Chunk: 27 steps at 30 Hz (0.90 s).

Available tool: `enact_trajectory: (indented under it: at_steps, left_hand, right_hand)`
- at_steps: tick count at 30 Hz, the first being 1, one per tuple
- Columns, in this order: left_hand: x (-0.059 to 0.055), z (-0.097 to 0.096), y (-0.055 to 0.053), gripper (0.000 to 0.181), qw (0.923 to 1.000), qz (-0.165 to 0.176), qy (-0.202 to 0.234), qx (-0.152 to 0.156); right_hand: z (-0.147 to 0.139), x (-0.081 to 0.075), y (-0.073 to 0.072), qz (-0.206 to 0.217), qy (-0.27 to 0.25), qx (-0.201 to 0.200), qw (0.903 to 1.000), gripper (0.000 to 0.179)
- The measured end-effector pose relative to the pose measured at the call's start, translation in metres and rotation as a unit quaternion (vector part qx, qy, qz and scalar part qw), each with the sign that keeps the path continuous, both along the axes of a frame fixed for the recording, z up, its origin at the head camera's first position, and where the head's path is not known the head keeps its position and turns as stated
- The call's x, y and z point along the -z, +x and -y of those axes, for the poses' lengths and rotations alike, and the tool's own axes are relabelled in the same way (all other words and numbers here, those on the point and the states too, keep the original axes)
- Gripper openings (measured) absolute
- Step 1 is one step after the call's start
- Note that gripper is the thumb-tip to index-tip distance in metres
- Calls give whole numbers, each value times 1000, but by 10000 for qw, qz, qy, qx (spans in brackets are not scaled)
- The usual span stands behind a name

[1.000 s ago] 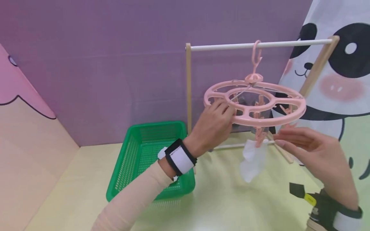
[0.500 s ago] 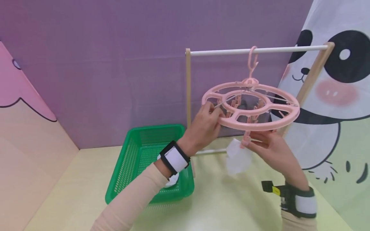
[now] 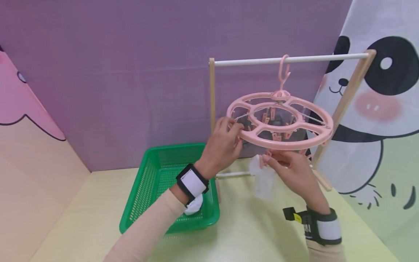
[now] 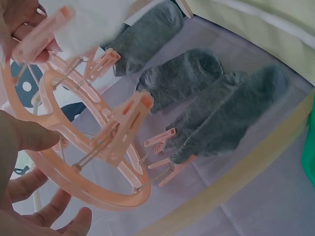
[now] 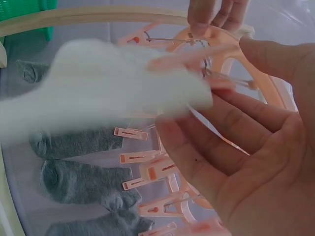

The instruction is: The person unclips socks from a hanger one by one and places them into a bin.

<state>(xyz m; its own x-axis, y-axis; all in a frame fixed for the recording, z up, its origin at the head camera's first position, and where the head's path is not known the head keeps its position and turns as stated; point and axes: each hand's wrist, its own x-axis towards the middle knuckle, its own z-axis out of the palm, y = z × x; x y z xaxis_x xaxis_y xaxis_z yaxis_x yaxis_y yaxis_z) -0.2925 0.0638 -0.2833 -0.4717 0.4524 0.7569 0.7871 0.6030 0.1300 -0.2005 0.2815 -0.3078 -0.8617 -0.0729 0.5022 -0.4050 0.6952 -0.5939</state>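
Observation:
A round pink clip hanger (image 3: 286, 145) hangs by its hook from the rack's white rod. My left hand (image 3: 220, 145) grips its rim at the near left, thumb above and fingers below in the left wrist view. Under the near rim, my right hand (image 3: 296, 173) pinches a pink clothes peg (image 5: 192, 59) between thumb and fingers. A white sock (image 3: 264, 185) hangs at this peg, blurred in the right wrist view (image 5: 123, 81). Several grey socks (image 4: 182, 76) hang from other pegs (image 4: 125, 125) on the hanger's far side.
The rack has a white top rod (image 3: 245, 62) and wooden posts (image 3: 212, 94). A green basket (image 3: 178, 146) stands on the pale yellow table (image 3: 98, 203), left of the rack, with a white cloth item (image 3: 194, 205) inside. Behind is a purple backdrop (image 3: 131, 91).
My right hand has moved left from beside the hanger to the peg with the white sock and now pinches it. My left hand stays on the rim, which has turned and shifted slightly left.

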Motion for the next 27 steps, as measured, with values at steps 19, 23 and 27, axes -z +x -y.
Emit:
enact_trajectory:
  at_steps: [19, 23, 27]
  left_hand:
    - [29, -4, 32, 23, 9906, -1132, 652, 395]
    - [39, -8, 37, 27, 9939, -343, 278, 1015]
    - [47, -12, 38, 47, 9819, 1284, -192, 1378]
  right_hand:
    - [0, -4, 6, 97, -53, 245, 9996, 32]
    - [0, -2, 8, -78, -58, 325, 9994, 32]
    - [2, -1, 8, -163, -135, 256, 9994, 31]
